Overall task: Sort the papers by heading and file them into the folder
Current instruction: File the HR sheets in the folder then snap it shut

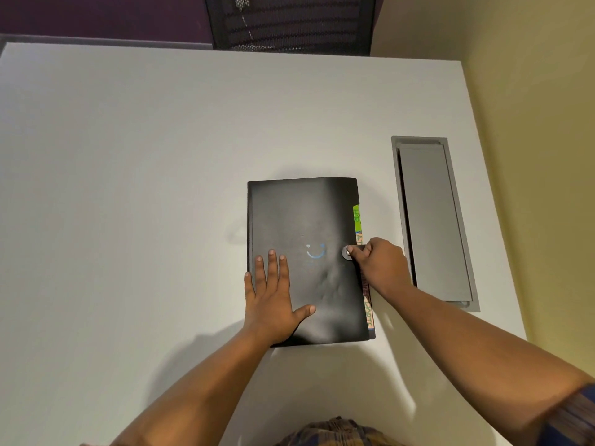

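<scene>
A black folder (302,217) lies closed on the white table (128,156), right of centre. Coloured index tabs, one of them green (356,217), stick out along its right edge. My left hand (273,297) rests flat on the cover's lower left part, fingers straight and spread. At the folder's right edge my right hand (380,262) is curled round the clasp strap, with the thumb on the round silver snap button (347,252). No loose papers are in view.
A grey recessed cable hatch (434,220) is set into the table just right of the folder. A black mesh chair (289,20) stands beyond the table's far edge. A yellow wall (531,123) runs along the right side.
</scene>
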{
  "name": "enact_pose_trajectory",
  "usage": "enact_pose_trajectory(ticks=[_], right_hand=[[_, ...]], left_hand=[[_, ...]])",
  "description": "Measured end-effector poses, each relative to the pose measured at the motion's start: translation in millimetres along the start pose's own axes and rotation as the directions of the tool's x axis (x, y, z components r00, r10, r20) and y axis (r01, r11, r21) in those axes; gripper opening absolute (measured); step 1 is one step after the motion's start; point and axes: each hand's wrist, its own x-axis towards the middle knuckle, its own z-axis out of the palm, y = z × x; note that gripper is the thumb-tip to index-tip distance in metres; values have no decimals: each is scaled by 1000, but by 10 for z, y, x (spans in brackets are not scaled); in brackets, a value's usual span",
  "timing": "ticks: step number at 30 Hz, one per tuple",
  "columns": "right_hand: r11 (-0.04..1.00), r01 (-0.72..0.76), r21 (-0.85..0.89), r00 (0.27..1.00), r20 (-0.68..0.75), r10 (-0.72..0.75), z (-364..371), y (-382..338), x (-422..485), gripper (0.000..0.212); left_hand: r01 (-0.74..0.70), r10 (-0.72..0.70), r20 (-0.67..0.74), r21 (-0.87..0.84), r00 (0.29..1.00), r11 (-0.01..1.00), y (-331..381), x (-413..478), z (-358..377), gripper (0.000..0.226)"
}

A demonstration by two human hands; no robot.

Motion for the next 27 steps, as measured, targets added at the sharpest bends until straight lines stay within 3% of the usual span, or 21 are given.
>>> enact_pose_trajectory(ticks=[6,19,27], right_hand=[[996,22,85,998,54,-26,-39,43,69,40],[1000,-18,-15,986,163,21,-77,-105,210,38],[999,6,-48,990,143,1,-40,-80,208,32]], left_hand=[[0,0,2,-3,1000,1000,-11,3,0,112],[5,-5,1,-30,1000,1000,-10,7,13,111],[3,-3,-15,-20,1000,1000,-31,29,31,111]])
